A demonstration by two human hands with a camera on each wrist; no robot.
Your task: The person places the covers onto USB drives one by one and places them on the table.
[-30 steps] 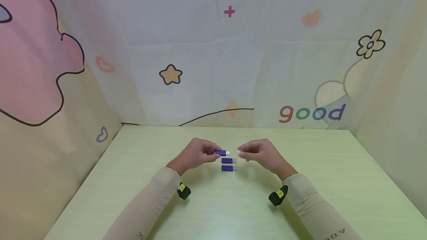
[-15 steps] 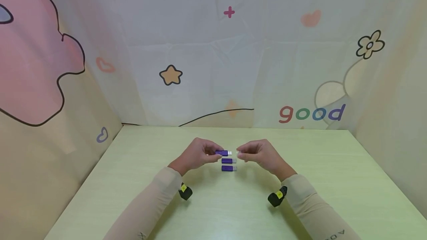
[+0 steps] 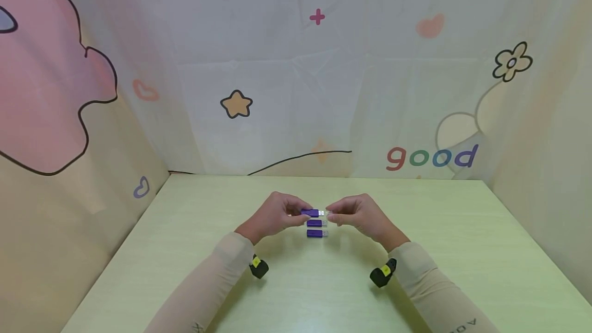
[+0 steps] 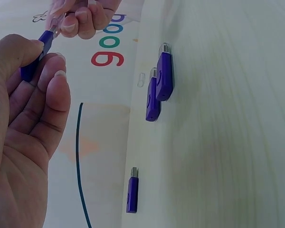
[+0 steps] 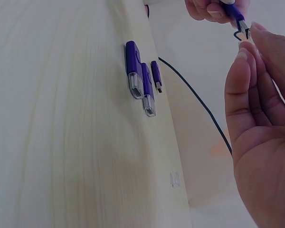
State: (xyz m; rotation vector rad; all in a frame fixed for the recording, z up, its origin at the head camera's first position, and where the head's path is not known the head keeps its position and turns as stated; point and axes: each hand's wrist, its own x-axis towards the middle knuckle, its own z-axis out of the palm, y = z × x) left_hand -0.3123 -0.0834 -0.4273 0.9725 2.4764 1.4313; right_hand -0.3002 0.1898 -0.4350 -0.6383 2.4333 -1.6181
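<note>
In the head view, my left hand (image 3: 277, 212) pinches a purple USB flash drive (image 3: 311, 213) between thumb and fingers, its metal plug pointing right. Facing it, my right hand (image 3: 358, 215) pinches a small clear cap (image 4: 55, 23) by the fingertips. Plug and cap are lined up, with the cap right at the plug's tip. Below the hands two purple flash drives with clear caps, one nearer (image 3: 315, 234) and one farther (image 3: 314, 223), lie parallel on the table. The left wrist view also shows an uncapped flash drive (image 4: 132, 192) and a loose clear cap (image 4: 141, 79) farther back.
The pale wood-grain table (image 3: 324, 292) meets a printed cloth backdrop (image 3: 277, 66) at its back edge. Similar cloth walls stand at both sides. Each wrist wears a black camera, one left (image 3: 259, 267) and one right (image 3: 383, 273).
My left hand has moved slightly right with the flash drive, and my right hand slightly left with the cap, narrowing the gap between them. The two capped drives have stayed put.
</note>
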